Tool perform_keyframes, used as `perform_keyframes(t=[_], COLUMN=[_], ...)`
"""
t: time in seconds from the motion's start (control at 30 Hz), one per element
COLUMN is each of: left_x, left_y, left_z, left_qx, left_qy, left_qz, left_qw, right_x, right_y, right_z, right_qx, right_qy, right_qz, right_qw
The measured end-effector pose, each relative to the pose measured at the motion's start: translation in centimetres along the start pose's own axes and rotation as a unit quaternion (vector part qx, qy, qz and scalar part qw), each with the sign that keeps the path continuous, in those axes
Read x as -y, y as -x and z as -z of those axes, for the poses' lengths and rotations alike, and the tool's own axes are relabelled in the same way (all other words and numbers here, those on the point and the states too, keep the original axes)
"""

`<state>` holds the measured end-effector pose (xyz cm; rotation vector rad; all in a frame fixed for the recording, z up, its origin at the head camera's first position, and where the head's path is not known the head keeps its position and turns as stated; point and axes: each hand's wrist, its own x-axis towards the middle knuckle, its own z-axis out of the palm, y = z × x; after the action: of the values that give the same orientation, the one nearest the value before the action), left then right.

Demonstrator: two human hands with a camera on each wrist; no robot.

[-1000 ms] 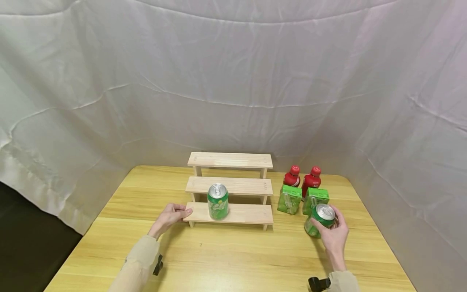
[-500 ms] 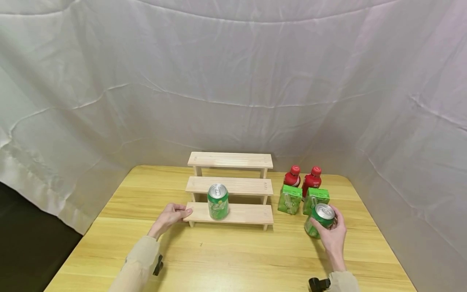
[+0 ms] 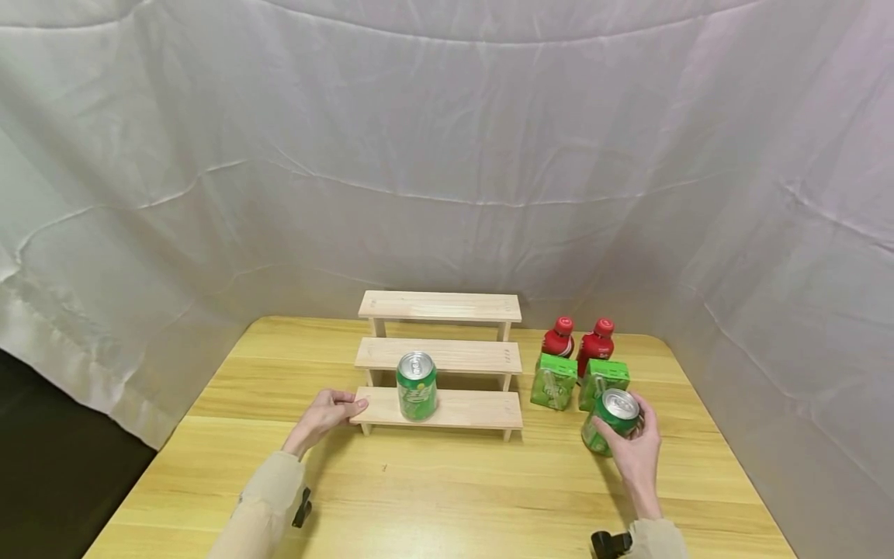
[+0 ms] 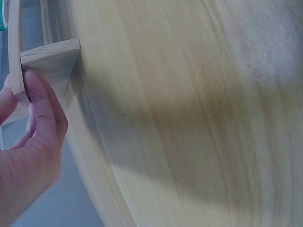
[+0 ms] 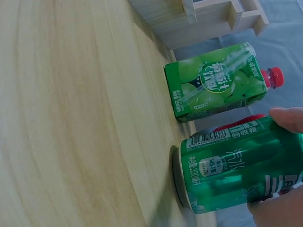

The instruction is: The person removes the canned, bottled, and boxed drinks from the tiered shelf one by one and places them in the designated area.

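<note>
My left hand (image 3: pixel 323 418) pinches the left end of the lowest step of a three-step wooden display stand (image 3: pixel 475 409), thumb on top and fingers below, as the left wrist view shows at the board's edge (image 4: pixel 16 56). A green soda can (image 3: pixel 417 388) stands upright on that step, left of its middle. At the right, my right hand (image 3: pixel 639 450) grips a second green soda can (image 3: pixel 601 442) around its upper body. In the right wrist view this can (image 5: pixel 227 165) has its base at the tabletop, beside a green juice carton (image 5: pixel 215 80).
Two green juice cartons (image 3: pixel 554 384) stand right of the stand, one just behind the gripped can. Behind them are two bottles with red caps (image 3: pixel 559 339). A grey curtain (image 3: pixel 447 155) surrounds the wooden table (image 3: pixel 433 497) at the back and sides.
My right hand has turned very slightly leftward at the can while keeping its grip. The left hand, the stand and the other drinks stay where they were.
</note>
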<state>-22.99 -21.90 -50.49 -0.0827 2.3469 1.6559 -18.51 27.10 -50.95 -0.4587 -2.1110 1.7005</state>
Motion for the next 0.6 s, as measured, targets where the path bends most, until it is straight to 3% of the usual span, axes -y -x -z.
perform_keyframes(t=[0.23,0.37,0.6], left_x=[0.0,0.0,0.1], left_y=[0.1,0.1,-0.1], left_z=[0.0,0.0,0.0], left_qx=[0.004,0.004,0.002], left_qy=[0.000,0.003,-0.002], left_qz=[-0.004,-0.003,-0.001], left_qw=[1.0000,1.0000,1.0000], right_x=[0.8,2.0,3.8], right_y=[0.2,0.8,2.0], right_z=[-0.2,-0.6,-2.2], right_qx=[-0.014,-0.033,-0.009], right_qy=[0.010,0.005,-0.019], right_qz=[0.051,0.059,0.085], right_qw=[0.9986,0.9977,0.9962])
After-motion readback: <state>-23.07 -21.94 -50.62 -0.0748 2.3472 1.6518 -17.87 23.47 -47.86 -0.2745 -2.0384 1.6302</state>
